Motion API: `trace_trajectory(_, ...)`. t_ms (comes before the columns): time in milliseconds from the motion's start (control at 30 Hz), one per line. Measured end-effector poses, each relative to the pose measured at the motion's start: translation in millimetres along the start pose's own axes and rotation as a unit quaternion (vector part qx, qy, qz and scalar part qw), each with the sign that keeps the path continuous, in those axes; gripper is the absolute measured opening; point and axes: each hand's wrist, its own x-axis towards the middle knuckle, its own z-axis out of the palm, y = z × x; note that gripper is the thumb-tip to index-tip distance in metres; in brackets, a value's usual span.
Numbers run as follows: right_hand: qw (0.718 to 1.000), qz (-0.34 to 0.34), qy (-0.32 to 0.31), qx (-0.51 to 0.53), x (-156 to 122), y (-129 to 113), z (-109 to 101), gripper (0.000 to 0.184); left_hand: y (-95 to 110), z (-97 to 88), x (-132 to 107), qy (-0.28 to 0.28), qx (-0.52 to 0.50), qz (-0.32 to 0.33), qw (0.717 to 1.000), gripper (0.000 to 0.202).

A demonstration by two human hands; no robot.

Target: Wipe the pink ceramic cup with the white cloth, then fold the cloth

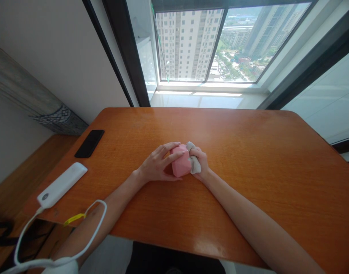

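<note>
A pink faceted object (181, 163), block-like with angled faces, is at the middle of the wooden table. My left hand (163, 161) grips it from the left, fingers over the top and thumb along the near side. Bunched in my right hand (202, 163) is a light grey cloth (195, 161), pressed against the object's right side. The fingers of that hand are closed around the cloth. What kind of thing the pink object is, I cannot make out.
On the left of the table (248, 152) lie a black phone (89, 143) and a white power bank (62, 185). A white cable (101, 220) with a yellow tie (74, 219) loops over my left forearm. Beyond the far edge is a window (191, 45).
</note>
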Motion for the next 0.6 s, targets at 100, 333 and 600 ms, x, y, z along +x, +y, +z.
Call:
trace_trajectory(100, 1.0, -0.002, 0.002, -0.005, -1, -1, 1, 0.035, 6, -0.3, 3, 0.008, -0.048, -0.048, 0.998, 0.101)
trace_trajectory(333, 1.0, -0.01, -0.009, -0.021, -1, 0, 2, 0.04, 16, 2.4, 8, 0.006, -0.209, -0.227, 0.951, 0.092)
trace_trajectory(600, 0.998, -0.04, -0.03, -0.041, 0, 3, -1, 0.038, 9, 7.7, -3, 0.002, -0.175, -0.203, 0.964, 0.112)
